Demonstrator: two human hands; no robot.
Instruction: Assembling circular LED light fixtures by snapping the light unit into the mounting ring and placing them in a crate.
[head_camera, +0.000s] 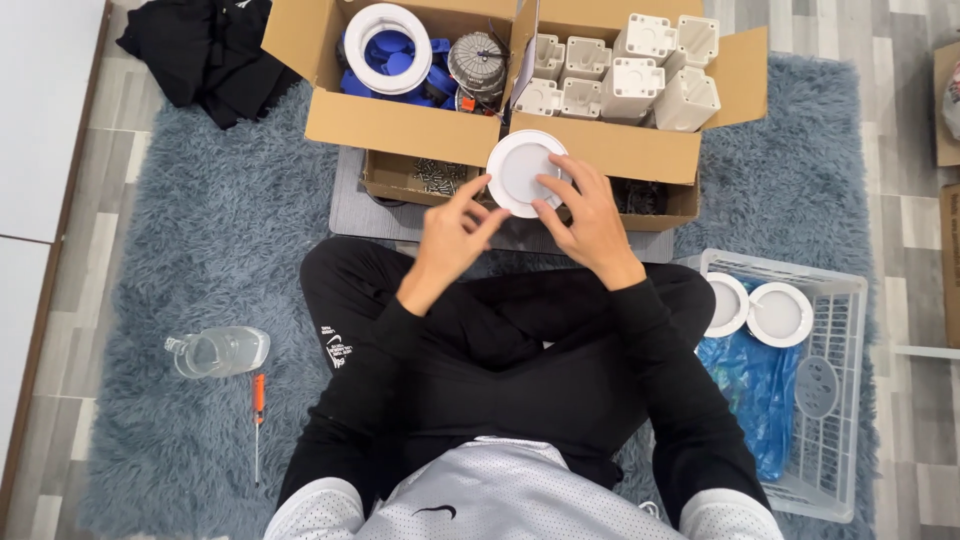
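Observation:
I sit cross-legged on a grey shaggy rug and hold a round white disc-shaped light fitting (520, 168) up in front of me. My right hand (585, 215) grips its right and lower edge, fingers spread over its face. My left hand (455, 232) touches the disc's lower left rim with its fingertips. The disc hangs just above a small open cardboard box of screws (432, 176).
Behind stand two open cardboard boxes, one with blue and white round parts (395, 50), one with white plastic housings (630, 75). A white wire basket (835, 370) at right holds two white discs and a blue bag. A clear bottle (218, 351) and an orange screwdriver (258, 410) lie left.

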